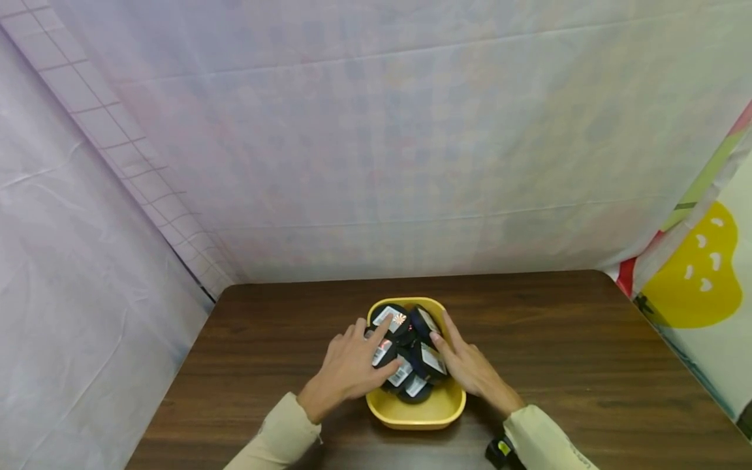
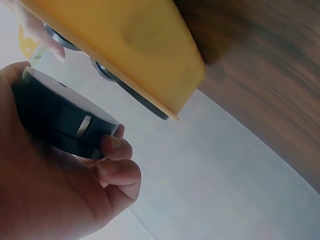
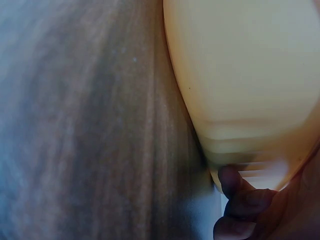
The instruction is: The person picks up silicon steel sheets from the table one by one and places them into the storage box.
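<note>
A yellow bin (image 1: 411, 418) on the table holds several black discs (image 1: 431, 359) with white printed labels, heaped toward its far end. My left hand (image 1: 352, 359) reaches over the bin's left side and grips one black disc (image 2: 65, 117) between thumb and curled fingers. In the left wrist view that disc, thick and pale-faced, is apart from the bin's wall (image 2: 150, 45). My right hand (image 1: 470, 365) holds the bin's right side, thumb over the rim and other fingers outside. The right wrist view shows its fingertips (image 3: 235, 180) at the bin's outer wall (image 3: 240, 75).
The dark wooden table (image 1: 282, 313) extends to both sides of the bin. A small black item with a yellow-green patch (image 1: 499, 450) lies by the right sleeve. Behind the table hangs a pale curtain (image 1: 376, 163), with another cloth (image 1: 76, 294) at the left.
</note>
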Demonstrator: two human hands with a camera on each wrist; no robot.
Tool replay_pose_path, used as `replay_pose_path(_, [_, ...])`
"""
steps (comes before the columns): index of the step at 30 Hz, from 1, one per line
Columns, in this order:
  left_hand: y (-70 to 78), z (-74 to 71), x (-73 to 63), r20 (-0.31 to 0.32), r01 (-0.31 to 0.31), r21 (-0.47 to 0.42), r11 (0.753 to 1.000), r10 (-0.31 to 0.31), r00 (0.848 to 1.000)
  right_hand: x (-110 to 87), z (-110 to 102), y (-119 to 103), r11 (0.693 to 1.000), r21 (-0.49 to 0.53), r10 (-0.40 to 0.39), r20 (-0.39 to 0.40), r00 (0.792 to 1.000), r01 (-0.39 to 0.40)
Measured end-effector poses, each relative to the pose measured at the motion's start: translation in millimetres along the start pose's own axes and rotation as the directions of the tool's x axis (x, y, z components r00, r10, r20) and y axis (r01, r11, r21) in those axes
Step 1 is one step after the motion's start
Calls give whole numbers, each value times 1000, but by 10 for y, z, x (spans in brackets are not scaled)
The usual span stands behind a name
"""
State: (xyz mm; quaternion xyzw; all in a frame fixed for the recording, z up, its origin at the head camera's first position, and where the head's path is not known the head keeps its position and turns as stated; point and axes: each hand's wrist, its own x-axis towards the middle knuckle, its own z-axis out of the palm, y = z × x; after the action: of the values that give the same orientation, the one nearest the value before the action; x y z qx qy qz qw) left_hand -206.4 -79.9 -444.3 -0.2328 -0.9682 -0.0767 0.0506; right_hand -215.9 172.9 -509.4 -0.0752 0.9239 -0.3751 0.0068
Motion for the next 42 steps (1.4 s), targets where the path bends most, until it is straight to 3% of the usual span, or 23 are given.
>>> replay_pose_path(15, [65, 53, 88, 46, -13, -21, 1000, 14, 999, 1, -4, 2, 1000, -2, -3, -8, 1000, 3])
replay_pose_path(42, [150, 166, 138, 47, -40, 4, 999, 40, 998, 6, 2, -9, 1000, 0, 29, 9, 1000, -29])
